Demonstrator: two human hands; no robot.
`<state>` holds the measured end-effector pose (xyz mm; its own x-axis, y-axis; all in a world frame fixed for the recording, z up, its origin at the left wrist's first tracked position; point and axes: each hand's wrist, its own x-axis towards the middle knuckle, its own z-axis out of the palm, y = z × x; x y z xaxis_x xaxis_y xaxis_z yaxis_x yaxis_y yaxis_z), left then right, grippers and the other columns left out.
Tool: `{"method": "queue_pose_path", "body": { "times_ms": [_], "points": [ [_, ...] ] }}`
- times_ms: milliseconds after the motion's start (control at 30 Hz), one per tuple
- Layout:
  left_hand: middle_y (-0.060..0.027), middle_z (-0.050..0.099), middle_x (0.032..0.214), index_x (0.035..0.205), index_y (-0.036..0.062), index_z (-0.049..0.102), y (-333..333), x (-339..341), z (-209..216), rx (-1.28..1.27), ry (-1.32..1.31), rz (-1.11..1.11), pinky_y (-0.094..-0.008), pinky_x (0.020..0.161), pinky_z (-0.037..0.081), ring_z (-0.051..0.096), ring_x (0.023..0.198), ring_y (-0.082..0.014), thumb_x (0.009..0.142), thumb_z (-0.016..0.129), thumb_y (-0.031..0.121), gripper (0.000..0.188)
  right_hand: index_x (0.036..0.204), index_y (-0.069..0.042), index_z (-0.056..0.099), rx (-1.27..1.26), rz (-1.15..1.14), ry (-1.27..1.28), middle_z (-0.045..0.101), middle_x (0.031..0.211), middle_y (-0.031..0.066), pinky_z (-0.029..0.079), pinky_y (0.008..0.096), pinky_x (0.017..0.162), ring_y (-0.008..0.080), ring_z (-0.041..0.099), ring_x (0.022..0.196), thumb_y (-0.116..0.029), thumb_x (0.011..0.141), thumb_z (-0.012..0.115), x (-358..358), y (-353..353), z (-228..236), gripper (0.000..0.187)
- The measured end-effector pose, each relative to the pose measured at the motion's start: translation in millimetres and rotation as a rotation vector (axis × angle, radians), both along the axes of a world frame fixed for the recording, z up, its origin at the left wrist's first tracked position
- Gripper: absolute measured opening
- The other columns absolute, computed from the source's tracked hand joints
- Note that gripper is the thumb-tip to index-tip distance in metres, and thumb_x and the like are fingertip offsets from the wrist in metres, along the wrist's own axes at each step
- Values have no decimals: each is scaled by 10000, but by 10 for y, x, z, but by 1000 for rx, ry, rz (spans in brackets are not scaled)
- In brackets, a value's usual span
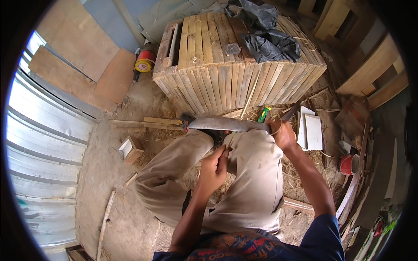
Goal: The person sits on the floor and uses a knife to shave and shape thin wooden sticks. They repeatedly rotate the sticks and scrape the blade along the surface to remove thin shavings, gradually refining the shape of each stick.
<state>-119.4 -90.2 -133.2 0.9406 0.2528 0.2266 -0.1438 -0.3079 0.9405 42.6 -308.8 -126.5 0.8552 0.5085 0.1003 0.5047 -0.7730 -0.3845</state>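
While the right hand (pixel 284 134) clasps a long-bladed knife (pixel 230 125), the left hand (pixel 213 168) curls over the lap

As we look down past the dark blue shirt (pixel 261 245), the right arm reaches up and inward from its sleeve, forearm slanting left, fist wrapped around the knife's near end. That grip is firmly closed on it, and the long blade lies almost level across the view, just beyond the knees of the beige trousers (pixel 257 169), its far end toward the left.

Over to the left arm: it rises from the lower edge, leaning right, wrist raised between the thighs, fingers folded in and thumb up along them. Is something thin pinched in that grip? I cannot tell; the curled fingers cover it.

Now for the tricky spots! The right fist hides the part of the knife it wraps, and whether the dark length beyond the knuckles belongs to it is hard to say. Behind the blade's far end, a dark-and-red shape (pixel 185 122) is half covered. Just beside the right hand sits a green tool (pixel 264 114), its lower part hard to make out, near the slatted wooden crate (pixel 235 87). At the bottom, the shirt is cut off.
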Motion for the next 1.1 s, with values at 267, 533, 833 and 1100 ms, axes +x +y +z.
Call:
{"method": "queue_pose_path", "body": {
  "times_ms": [267,533,833,1100],
  "points": [
    [29,488,631,1064,0,654,236,-1138,-10,-81,258,-74,-221,516,353,438,563,-34,1014,530,185,229,972,-11,689,150,-295,259,697,795,201,530,430,661,329,696,722,-170,873,587,-125,-436,-515,213],
    [34,431,596,1082,5,596,290,-404,-186,-526,410,-6,-216,463,305,394,496,-44,1029,510,158,184,1053,-47,684,256,-263,268,715,875,203,561,450,729,384,700,817,-204,774,728,-112,-236,-760,323],
    [-3,524,664,908,-6,610,20,722,56,-231,262,-48,-297,562,392,485,608,-102,980,514,137,186,941,-60,661,-64,61,86,688,824,190,545,484,743,400,676,808,-153,718,770,127,246,5,265],
    [-88,510,643,922,-18,581,-26,541,99,11,-30,-11,-352,572,405,490,577,-200,1002,477,112,185,1008,-81,669,-92,129,-84,697,891,177,561,477,746,387,683,825,-149,694,757,57,233,181,333]
  ]
}}
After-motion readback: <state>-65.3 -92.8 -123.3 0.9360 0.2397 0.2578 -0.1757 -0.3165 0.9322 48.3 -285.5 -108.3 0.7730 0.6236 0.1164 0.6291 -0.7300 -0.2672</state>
